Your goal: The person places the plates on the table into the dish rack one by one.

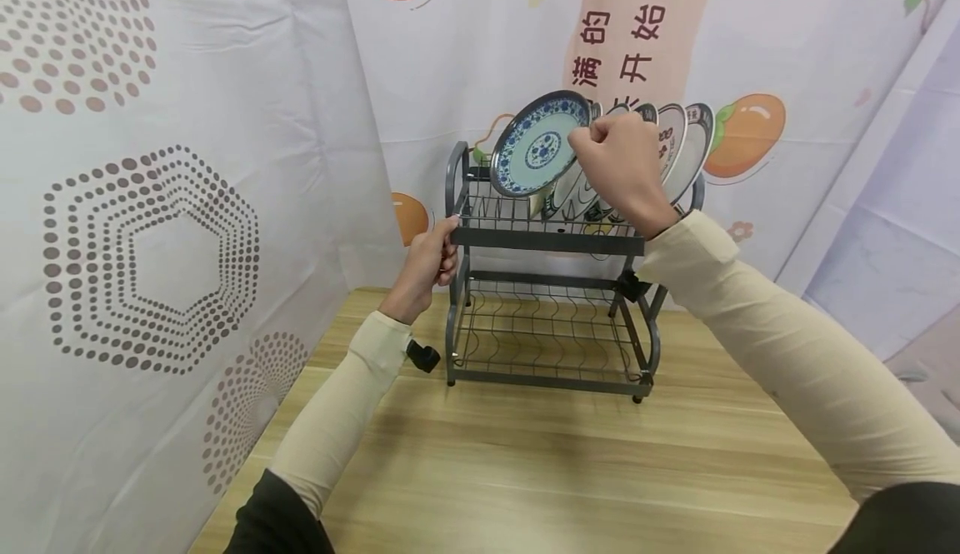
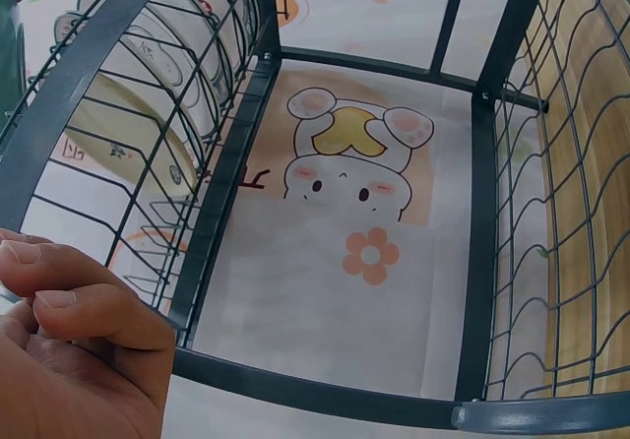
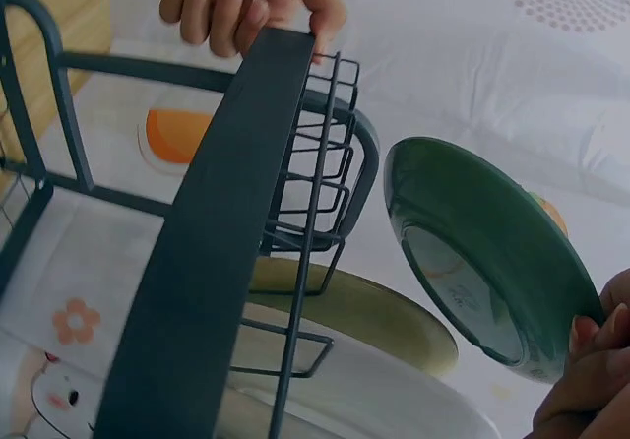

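A plate with a blue floral face (image 1: 542, 147) and a dark green back (image 3: 492, 232) is tilted above the upper tier of a dark two-tier dish rack (image 1: 547, 240). My right hand (image 1: 618, 158) pinches it by its right edge. At the rack's front left corner, my left hand (image 1: 427, 267) grips the end of the upper front bar, fingers curled and thumb on top. Several other plates (image 1: 693, 150) stand on edge in the upper tier, partly hidden behind my right hand. Among them is a yellowish plate (image 3: 384, 311), closest to the held one.
The lower tier (image 1: 540, 329) of the rack is bare wire. Under the rack lies a wood-grain tabletop (image 1: 540, 462). A printed curtain (image 1: 465, 46) hangs close behind the rack and another patterned sheet (image 1: 172, 246) hangs on the left.
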The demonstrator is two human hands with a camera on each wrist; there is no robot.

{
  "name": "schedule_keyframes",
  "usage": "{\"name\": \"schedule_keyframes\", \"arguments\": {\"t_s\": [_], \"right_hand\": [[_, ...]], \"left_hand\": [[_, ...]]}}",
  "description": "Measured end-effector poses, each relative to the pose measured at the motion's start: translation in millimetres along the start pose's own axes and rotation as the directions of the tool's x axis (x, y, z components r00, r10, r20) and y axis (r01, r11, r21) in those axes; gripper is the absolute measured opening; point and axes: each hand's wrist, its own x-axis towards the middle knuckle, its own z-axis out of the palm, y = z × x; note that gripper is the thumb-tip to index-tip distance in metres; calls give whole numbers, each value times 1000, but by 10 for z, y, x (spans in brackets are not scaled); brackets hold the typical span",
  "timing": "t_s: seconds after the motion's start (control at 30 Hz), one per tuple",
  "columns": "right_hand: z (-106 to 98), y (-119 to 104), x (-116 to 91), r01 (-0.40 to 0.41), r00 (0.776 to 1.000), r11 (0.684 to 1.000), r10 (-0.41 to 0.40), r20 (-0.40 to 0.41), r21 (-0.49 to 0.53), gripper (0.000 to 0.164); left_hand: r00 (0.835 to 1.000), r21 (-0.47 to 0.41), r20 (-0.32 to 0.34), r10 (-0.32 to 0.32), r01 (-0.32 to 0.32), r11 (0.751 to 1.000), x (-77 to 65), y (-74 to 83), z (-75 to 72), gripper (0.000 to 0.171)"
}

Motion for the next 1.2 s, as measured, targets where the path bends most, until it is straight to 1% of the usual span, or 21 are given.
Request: {"name": "schedule_keyframes", "arguments": {"t_s": [0.1, 0.3, 0.37, 0.47, 0.63, 0.8, 0.93, 1.2], "right_hand": [[48, -22, 28, 52, 998, 998, -54, -36, -46, 39], [117, -24, 80, 82, 993, 986, -94, -77, -146, 38], [141, -17, 101, 98, 989, 978, -116, -92, -185, 38], [188, -11, 132, 136, 979, 957, -170, -111, -258, 37], [292, -29, 146, 182, 968, 919, -229, -100, -349, 34], [404, -70, 159, 243, 953, 880, -296, -70, -407, 35], [462, -105, 177, 263, 950, 850, -310, -29, -456, 36], [602, -130, 169, 294, 941, 796, -338, 14, -529, 40]], "left_hand": [[1000, 2, -4, 3, -3, 1000, -7, 6, 4, 51], [1000, 7, -6, 0, 0, 1000, -16, -5, 9, 50], [1000, 6, -7, 1, -1, 1000, -19, -8, 11, 50], [1000, 1, -6, 3, -3, 1000, -14, -21, 11, 51], [1000, -6, 1, 11, -11, 1000, -2, -35, 10, 51], [1000, -10, -2, 8, -8, 1000, 4, -26, 11, 52], [1000, -11, 1, 13, -13, 1000, 5, -15, 17, 52], [1000, -11, 1, 5, -5, 1000, 5, -14, 29, 53]]}}
